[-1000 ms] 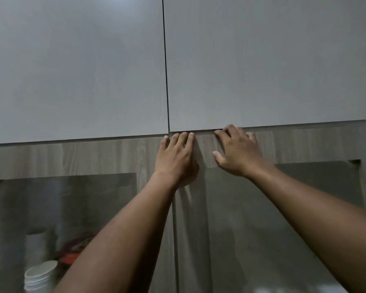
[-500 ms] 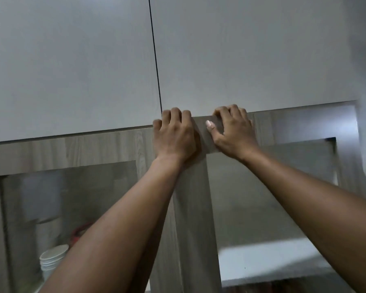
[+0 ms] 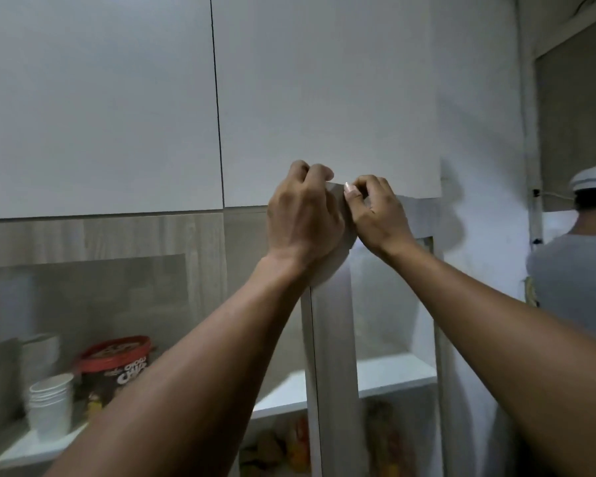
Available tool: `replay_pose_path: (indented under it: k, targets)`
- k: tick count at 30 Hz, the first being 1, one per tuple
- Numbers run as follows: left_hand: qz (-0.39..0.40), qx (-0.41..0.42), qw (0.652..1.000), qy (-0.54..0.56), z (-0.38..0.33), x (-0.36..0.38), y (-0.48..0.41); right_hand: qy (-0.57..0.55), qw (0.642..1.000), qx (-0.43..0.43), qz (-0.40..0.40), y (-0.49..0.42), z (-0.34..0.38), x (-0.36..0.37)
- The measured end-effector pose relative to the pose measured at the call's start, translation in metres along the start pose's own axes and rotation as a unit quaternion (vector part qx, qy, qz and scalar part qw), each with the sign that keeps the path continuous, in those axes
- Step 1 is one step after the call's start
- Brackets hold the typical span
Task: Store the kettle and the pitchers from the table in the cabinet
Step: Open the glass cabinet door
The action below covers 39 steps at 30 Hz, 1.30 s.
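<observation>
2 hands, left (image 3: 303, 215) and right (image 3: 375, 210), curled tight on upper door (image 3: 324, 98) bottom edge; pull evenly outward, fingertips hooked under.

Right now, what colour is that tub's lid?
Red lid, seen through the glass in the head view.

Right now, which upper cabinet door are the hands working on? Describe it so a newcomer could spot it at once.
Start from the two flat white upper doors above the glass-fronted wooden cabinet. It is the right-hand white door, whose bottom edge the left hand and right hand curl under. Unlike the left white door, it ends beside the bare wall.
</observation>
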State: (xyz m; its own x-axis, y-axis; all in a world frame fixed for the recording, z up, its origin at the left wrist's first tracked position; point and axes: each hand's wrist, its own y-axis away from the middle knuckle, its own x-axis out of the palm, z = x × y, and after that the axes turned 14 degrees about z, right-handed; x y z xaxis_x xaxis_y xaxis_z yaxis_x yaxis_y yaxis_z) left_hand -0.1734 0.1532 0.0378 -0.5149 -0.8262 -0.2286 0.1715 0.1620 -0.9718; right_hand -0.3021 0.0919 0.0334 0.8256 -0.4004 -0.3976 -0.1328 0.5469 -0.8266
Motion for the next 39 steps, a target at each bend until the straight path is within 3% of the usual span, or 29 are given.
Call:
replay_pose_path:
  k: [5, 12, 15, 17, 20, 24, 29, 33, 39]
  targets:
    - [-0.025, -0.047, 0.995, 0.083, -0.090, -0.002, -0.001, -0.084, 0.996, 0.018, 0.017, 0.034, -0.001, -0.070]
    - [-0.024, -0.114, 0.934, 0.337, -0.227, 0.026, -0.004, -0.250, 0.960, 0.102, 0.072, 0.099, -0.018, -0.195]
    - [0.030, -0.110, 0.917, 0.383, -0.281, 0.047, 0.005, -0.306, 0.937, 0.149, 0.080, 0.136, -0.028, -0.250]
    - [0.079, -0.087, 0.913, 0.391, -0.311, 0.064, 0.014, -0.318, 0.930, 0.180, 0.042, 0.156, -0.036, -0.285]
    - [0.211, -0.054, 0.904, 0.368, -0.340, 0.098, 0.029, -0.323, 0.924, 0.206, -0.011, 0.180, -0.053, -0.325]
    - [0.393, -0.002, 0.883, 0.257, -0.369, 0.144, 0.042, -0.096, 0.974, 0.200, -0.048, 0.208, -0.077, -0.359]
    - [0.435, 0.038, 0.872, 0.223, -0.396, 0.206, 0.049, 0.182, 0.959, 0.216, -0.023, 0.241, -0.118, -0.379]
    - [0.439, 0.082, 0.875, 0.188, -0.401, 0.252, 0.048, 0.390, 0.882, 0.261, 0.034, 0.253, -0.161, -0.394]
    - [0.467, 0.121, 0.861, 0.160, -0.390, 0.321, 0.042, 0.599, 0.738, 0.295, 0.100, 0.260, -0.217, -0.418]
